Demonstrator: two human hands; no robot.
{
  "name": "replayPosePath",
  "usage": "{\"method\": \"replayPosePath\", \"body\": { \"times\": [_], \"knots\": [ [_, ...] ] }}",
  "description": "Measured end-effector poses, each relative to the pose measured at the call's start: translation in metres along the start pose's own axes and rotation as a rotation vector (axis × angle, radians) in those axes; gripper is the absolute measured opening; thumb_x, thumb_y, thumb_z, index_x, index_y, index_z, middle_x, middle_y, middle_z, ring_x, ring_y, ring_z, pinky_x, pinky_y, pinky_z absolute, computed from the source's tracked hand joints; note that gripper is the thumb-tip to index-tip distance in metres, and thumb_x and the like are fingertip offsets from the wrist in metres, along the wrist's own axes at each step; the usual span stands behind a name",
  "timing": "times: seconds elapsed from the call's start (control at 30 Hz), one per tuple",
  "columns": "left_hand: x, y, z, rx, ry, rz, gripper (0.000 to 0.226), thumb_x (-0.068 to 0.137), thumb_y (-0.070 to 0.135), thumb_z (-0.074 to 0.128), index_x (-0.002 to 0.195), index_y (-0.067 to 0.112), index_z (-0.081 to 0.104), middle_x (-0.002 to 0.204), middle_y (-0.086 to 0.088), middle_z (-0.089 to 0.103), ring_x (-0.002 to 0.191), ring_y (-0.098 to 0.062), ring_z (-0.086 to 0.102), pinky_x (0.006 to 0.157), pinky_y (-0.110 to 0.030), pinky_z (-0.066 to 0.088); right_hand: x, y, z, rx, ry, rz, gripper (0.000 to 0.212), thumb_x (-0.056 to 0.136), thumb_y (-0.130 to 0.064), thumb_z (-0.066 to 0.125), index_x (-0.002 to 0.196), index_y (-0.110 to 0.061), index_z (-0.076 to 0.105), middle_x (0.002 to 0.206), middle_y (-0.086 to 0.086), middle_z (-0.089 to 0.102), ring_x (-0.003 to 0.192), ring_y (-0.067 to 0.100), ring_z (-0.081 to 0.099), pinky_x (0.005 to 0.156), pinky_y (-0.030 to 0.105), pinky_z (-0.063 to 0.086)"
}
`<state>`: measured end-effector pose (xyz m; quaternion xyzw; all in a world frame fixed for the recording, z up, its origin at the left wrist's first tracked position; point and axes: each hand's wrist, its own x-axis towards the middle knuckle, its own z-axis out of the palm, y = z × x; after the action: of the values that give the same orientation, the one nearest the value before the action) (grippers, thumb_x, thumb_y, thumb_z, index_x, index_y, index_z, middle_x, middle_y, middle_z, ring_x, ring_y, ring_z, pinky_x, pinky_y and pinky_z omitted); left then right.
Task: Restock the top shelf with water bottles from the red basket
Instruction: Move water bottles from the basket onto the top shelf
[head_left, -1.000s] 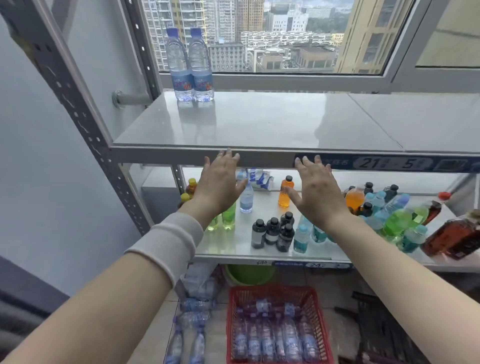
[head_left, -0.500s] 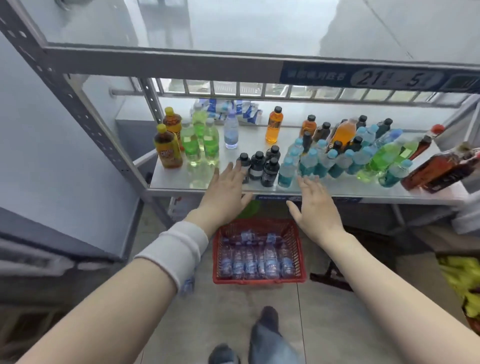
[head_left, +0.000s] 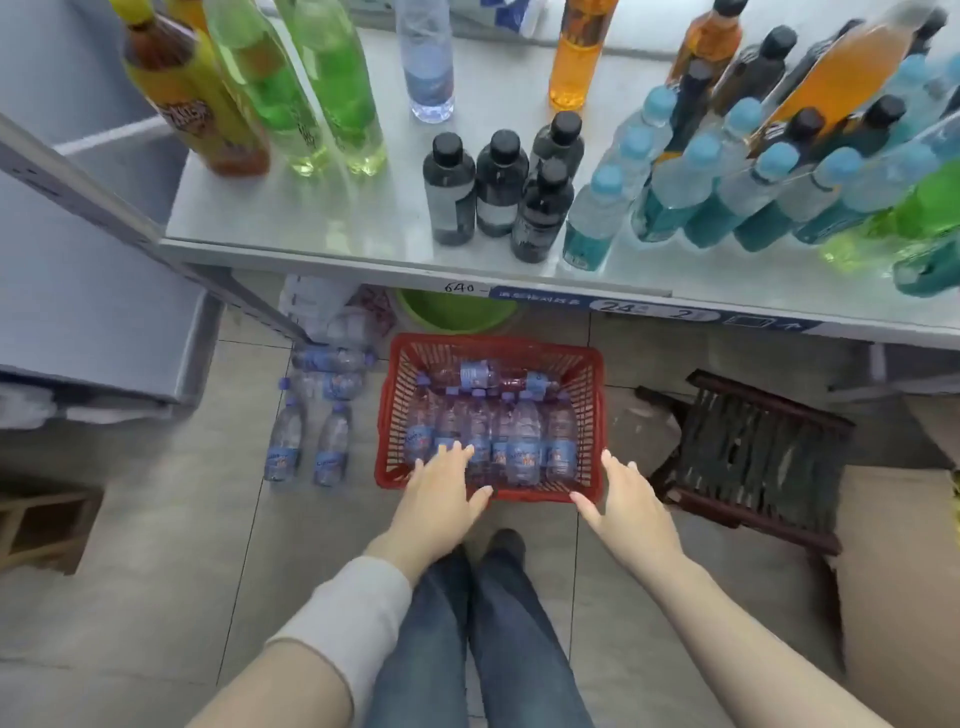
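The red basket stands on the tiled floor under the lower shelf, filled with several clear water bottles with blue labels. My left hand hovers over the basket's near left corner, fingers spread, holding nothing. My right hand is at the basket's near right corner, also open and empty. The top shelf is out of view.
The lower shelf above the basket carries many drink bottles. More water bottles stand and lie on the floor left of the basket. A dark wooden stool sits to the right, a green bucket behind. My legs are below.
My view has dropped from the top shelf to the floor. Both hands came down from the top shelf's edge to the near rim of the basket, still empty.
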<state>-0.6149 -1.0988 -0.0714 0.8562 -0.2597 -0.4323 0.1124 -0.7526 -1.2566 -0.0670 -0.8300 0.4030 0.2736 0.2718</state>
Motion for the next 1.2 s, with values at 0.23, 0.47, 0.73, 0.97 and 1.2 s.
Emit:
{"method": "replayPosePath", "body": {
  "times": [0.23, 0.47, 0.73, 0.97, 1.2],
  "knots": [
    [0.143, -0.076, 0.118, -0.148, -0.140, -0.102, 0.061, 0.092, 0.036, 0.051, 0.144, 0.012, 0.029, 0.147, -0.006, 0.039, 0.135, -0.022, 0.037, 0.111, -0.035, 0.030, 0.158, 0.038, 0.115, 0.210, -0.124, 0.129, 0.078, 0.076, -0.057, 0.060, 0.138, -0.014, 0.039, 0.135, 0.009, 0.051, 0.124, 0.026, 0.048, 0.099, 0.037, 0.043],
    [0.279, -0.143, 0.199, -0.299, -0.142, -0.199, 0.056, 0.092, 0.026, 0.055, 0.141, 0.007, 0.034, 0.142, -0.010, 0.044, 0.128, -0.026, 0.045, 0.097, -0.022, 0.035, 0.301, 0.058, 0.210, 0.233, -0.110, 0.218, 0.057, 0.081, -0.046, 0.064, 0.114, 0.000, 0.056, 0.105, 0.019, 0.063, 0.100, 0.034, 0.059, 0.076, 0.033, 0.045],
    [0.357, -0.166, 0.237, -0.214, -0.011, -0.222, 0.067, 0.089, 0.027, 0.058, 0.144, 0.010, 0.024, 0.142, -0.015, 0.035, 0.123, -0.032, 0.046, 0.096, -0.035, 0.039, 0.352, 0.057, 0.257, 0.292, -0.118, 0.298, 0.058, 0.074, -0.052, 0.069, 0.100, -0.001, 0.058, 0.101, 0.014, 0.054, 0.094, 0.027, 0.059, 0.068, 0.024, 0.040],
    [0.383, -0.154, 0.239, -0.080, 0.163, -0.258, 0.064, 0.088, 0.042, 0.056, 0.137, 0.006, 0.034, 0.137, -0.018, 0.032, 0.122, -0.035, 0.042, 0.103, -0.038, 0.033, 0.358, 0.067, 0.262, 0.505, -0.076, 0.283, 0.076, 0.067, -0.046, 0.077, 0.128, -0.011, 0.046, 0.127, 0.008, 0.058, 0.114, 0.025, 0.056, 0.086, 0.027, 0.042],
    [0.430, -0.146, 0.222, -0.219, 0.115, -0.231, 0.063, 0.087, 0.027, 0.061, 0.137, 0.002, 0.032, 0.139, -0.019, 0.043, 0.130, -0.035, 0.037, 0.107, -0.040, 0.031, 0.359, 0.072, 0.260, 0.570, -0.094, 0.246, 0.062, 0.069, -0.043, 0.076, 0.117, -0.011, 0.053, 0.111, 0.004, 0.063, 0.094, 0.017, 0.057, 0.077, 0.025, 0.042]
  ]
}}
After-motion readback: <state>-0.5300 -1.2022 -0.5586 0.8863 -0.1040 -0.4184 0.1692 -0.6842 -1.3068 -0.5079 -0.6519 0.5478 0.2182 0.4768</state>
